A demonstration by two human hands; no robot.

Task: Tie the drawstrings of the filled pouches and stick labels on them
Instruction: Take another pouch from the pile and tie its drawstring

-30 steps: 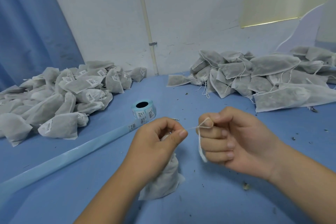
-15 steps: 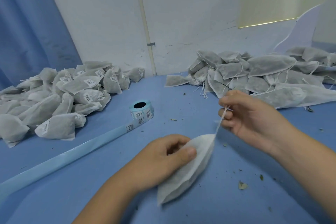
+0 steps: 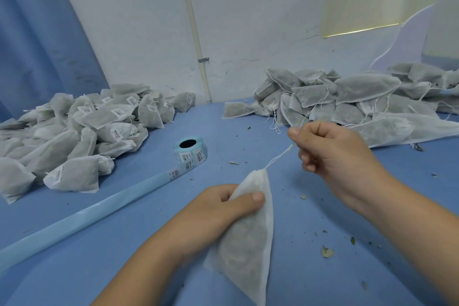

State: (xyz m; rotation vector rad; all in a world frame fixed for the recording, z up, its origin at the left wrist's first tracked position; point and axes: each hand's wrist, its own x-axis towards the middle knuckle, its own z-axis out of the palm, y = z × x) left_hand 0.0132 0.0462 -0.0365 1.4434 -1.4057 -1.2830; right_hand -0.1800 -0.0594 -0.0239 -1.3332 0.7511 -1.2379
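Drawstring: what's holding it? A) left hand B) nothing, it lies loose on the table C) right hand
C: the right hand pinches the drawstring, which runs taut from the neck of the pouch; the left hand grips only the pouch.

A blue table [image 3: 298, 226] is carrying a heap of labelled pouches [image 3: 82, 131] at the left and a heap of unlabelled pouches [image 3: 360, 97] at the right. Between them a roll of labels [image 3: 190, 153] is sitting, its backing strip [image 3: 87, 216] trailing toward the near left, and leaf crumbs [image 3: 326, 252] are lying scattered about.
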